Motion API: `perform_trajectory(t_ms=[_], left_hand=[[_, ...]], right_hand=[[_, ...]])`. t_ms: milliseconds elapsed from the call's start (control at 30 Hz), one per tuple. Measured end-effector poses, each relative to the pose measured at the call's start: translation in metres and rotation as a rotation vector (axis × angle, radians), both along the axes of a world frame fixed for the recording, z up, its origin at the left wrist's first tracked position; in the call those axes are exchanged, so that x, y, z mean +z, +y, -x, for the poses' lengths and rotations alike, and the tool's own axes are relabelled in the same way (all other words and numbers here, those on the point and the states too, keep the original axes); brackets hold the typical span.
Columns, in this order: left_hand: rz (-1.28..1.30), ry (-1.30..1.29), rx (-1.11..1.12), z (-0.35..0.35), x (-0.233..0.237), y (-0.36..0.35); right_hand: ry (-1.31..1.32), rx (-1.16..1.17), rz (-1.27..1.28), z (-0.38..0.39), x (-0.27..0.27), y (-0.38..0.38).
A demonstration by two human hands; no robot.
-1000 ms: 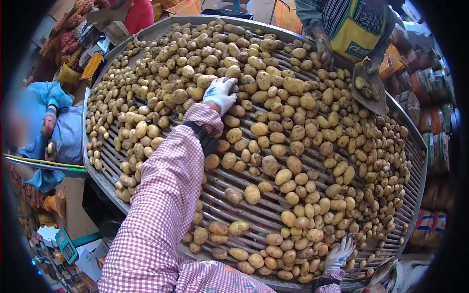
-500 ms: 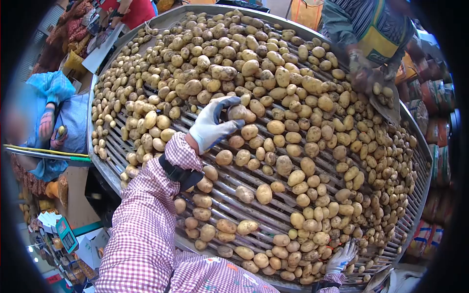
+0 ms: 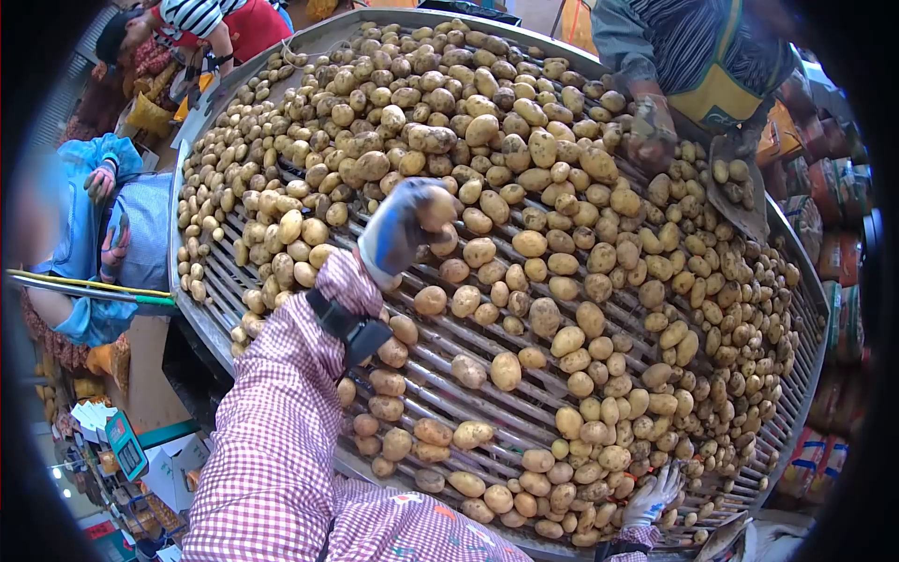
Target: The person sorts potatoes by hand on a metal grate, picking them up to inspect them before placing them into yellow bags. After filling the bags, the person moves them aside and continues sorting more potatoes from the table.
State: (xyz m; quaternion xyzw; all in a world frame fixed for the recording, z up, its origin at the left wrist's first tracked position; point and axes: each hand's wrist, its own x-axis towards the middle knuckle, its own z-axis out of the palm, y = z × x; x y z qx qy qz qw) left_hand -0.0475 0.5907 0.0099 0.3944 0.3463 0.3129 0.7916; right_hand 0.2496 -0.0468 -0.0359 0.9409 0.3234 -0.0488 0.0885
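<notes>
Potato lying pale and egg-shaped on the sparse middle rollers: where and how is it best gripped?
Take the potato across its shorter width, coming from above. It lies flat on the rollers with its top fully exposed, and there is little room at its sides.

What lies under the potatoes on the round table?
Parallel metal bars show beneath the potatoes in the sparse near part. Under the dense far pile they are covered.

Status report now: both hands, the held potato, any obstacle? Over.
Left white-gloved hand shut on light-brown round potato, held over the metal roller table. Right white-gloved hand open on the potato pile. No obstacle.
</notes>
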Motion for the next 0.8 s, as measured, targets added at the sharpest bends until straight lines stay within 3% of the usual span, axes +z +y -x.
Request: perform_trajectory(t_ms=[33, 67, 100, 167, 233, 267, 300, 367, 433, 533, 633, 700, 733, 767, 800], left_hand=[[0.124, -0.079, 0.078, -0.002, -0.001, 0.012], [0.099, -0.131, -0.001, 0.005, -0.021, 0.041], [0.009, -0.072, 0.116, -0.003, -0.020, 0.052], [-0.380, 0.489, -0.006, -0.015, -0.020, 0.091], [-1.134, 1.050, 0.014, -0.032, -0.010, 0.098], [-1.329, 1.182, -0.038, -0.037, -0.010, 0.103], [-1.325, 1.396, -0.134, -0.043, -0.006, 0.105], [-1.038, 1.573, -0.372, -0.051, 0.005, 0.115], [-1.002, 1.575, -0.379, -0.053, 0.012, 0.112], [-1.001, 1.277, -0.196, -0.037, -0.006, 0.105], [-0.611, 0.575, -0.128, -0.011, -0.021, 0.072], [-0.485, 0.368, -0.058, 0.005, -0.005, 0.025], [-0.342, 0.233, -0.124, 0.015, 0.001, 0.008], [-0.274, 0.289, -0.034, 0.021, 0.013, -0.020], [-0.205, 0.177, -0.075, 0.031, 0.015, -0.037]], right_hand=[[-0.007, -0.001, -0.016, 0.000, -0.001, 0.000], [-0.007, -0.003, -0.018, 0.000, -0.001, 0.000], [-0.015, 0.012, -0.011, 0.000, -0.001, -0.001], [-0.024, 0.023, -0.006, 0.001, 0.000, -0.001], [-0.010, 0.013, -0.029, 0.003, 0.004, 0.004], [-0.012, 0.011, -0.030, 0.005, 0.006, 0.007], [-0.033, 0.028, -0.029, 0.008, 0.010, 0.012], [-0.058, 0.041, -0.029, 0.008, 0.011, 0.015], [-0.053, 0.027, -0.033, 0.009, 0.010, 0.013], [-0.028, 0.044, -0.063, 0.008, 0.014, 0.018], [-0.009, 0.018, -0.055, 0.009, 0.016, 0.019], [-0.009, 0.020, -0.060, 0.008, 0.015, 0.019], [-0.006, 0.018, -0.061, 0.008, 0.015, 0.016], [-0.003, 0.022, -0.064, 0.006, 0.013, 0.015], [-0.010, 0.050, -0.071, 0.004, 0.013, 0.016]])
